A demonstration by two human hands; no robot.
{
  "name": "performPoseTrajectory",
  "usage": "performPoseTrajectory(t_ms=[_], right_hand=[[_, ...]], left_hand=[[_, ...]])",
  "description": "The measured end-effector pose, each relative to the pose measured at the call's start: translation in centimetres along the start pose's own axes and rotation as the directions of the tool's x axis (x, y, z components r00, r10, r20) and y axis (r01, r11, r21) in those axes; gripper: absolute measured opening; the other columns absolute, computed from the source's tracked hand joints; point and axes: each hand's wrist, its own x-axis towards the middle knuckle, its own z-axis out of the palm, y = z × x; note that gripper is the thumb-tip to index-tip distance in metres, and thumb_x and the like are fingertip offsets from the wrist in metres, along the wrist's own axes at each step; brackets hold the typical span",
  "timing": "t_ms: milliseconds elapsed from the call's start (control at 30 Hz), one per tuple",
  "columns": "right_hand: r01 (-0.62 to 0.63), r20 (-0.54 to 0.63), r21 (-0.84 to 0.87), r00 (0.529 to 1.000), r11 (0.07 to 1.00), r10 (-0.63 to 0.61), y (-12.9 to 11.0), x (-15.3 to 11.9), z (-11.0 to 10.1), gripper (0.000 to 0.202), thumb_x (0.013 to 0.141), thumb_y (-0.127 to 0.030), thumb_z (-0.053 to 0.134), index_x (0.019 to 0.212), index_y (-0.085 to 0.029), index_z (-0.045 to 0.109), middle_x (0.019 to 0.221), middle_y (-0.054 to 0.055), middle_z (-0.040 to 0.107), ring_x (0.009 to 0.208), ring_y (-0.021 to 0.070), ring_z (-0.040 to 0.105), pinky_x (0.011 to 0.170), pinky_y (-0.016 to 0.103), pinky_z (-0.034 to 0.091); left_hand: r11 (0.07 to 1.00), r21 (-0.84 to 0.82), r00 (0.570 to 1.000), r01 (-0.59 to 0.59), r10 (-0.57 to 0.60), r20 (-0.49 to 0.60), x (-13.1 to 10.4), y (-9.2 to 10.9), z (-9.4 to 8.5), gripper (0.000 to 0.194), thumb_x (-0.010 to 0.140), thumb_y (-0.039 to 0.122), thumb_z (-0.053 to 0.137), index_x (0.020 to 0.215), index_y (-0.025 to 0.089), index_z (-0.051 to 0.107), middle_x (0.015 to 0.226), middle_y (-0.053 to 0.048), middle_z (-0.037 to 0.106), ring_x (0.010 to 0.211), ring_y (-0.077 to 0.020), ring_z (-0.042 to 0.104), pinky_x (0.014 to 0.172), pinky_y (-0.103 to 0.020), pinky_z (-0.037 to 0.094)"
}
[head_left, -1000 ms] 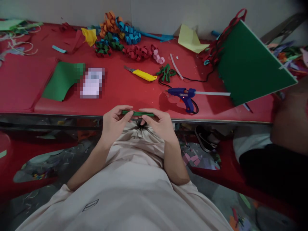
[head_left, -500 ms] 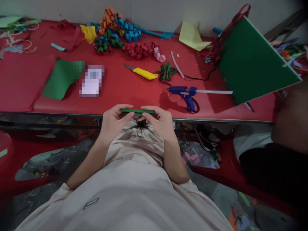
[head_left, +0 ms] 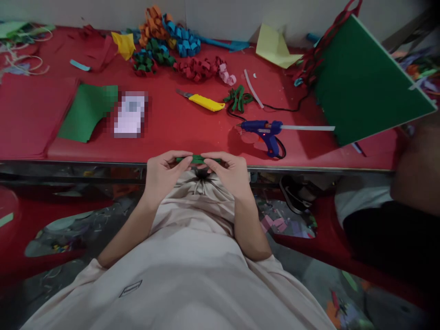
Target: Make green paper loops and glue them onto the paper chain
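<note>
A narrow folded strip of green paper point(head_left: 197, 159) is held level at the table's front edge. My left hand point(head_left: 164, 170) pinches its left end between thumb and fingers. At the other end my right hand point(head_left: 231, 170) grips it the same way, and the fingers cover much of both ends. Beyond my right hand lies a blue glue gun point(head_left: 261, 128) with a white glue stick in its back and a small red light on. A yellow utility knife point(head_left: 206, 102) with its blade out rests farther back, beside a curled green paper piece point(head_left: 238, 98).
Curled paper chains point(head_left: 185, 43) lie along the back of the red table point(head_left: 165, 133). On the left are red sheets point(head_left: 34, 114), a green sheet point(head_left: 80, 114) and a blurred phone-like object point(head_left: 130, 114). A green board point(head_left: 367, 82) leans at right, near another person's arm point(head_left: 415, 169).
Both hands stay on the green strip. It looks flatter, with the dark gap along it less visible, and my thumbs press nearer its middle. The view has shifted slightly.
</note>
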Motion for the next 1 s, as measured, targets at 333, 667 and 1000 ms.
performPoseTrajectory(t_ms=[333,667,1000], right_hand=[[0.002,-0.040,0.009,0.999,1.000,-0.002,0.47,0.08,0.36,0.022,0.084,-0.034,0.078,0.101,-0.021,0.078,0.077,0.001,0.079,0.074,0.0175,0.079,0.066,0.024,0.061],[-0.021,-0.034,-0.044,0.999,0.999,0.020,0.16,-0.14,0.44,0.020,0.085,-0.034,0.076,0.098,-0.019,0.078,0.072,0.001,0.077,0.067,0.0168,0.077,0.062,0.024,0.059],[-0.127,0.112,0.081,0.987,0.989,0.118,-0.25,-0.06,0.28,0.023,0.088,-0.037,0.071,0.098,-0.017,0.077,0.075,0.003,0.078,0.065,0.0163,0.078,0.051,0.020,0.050]], left_hand=[[0.996,-0.088,0.999,0.032,-0.029,0.036,0.03,-0.22,0.05,0.030,0.085,0.038,0.078,0.104,0.014,0.076,0.089,-0.005,0.079,0.082,-0.0187,0.079,0.078,-0.027,0.066],[0.999,0.050,0.998,-0.016,0.012,0.062,0.15,-0.52,0.09,0.028,0.085,0.039,0.076,0.098,0.015,0.075,0.085,-0.006,0.078,0.075,-0.0178,0.076,0.070,-0.026,0.064],[0.998,0.058,0.988,-0.032,0.023,0.150,0.26,-0.43,-0.56,0.034,0.091,0.049,0.070,0.100,0.016,0.076,0.086,-0.006,0.079,0.072,-0.0191,0.077,0.070,-0.027,0.065]])
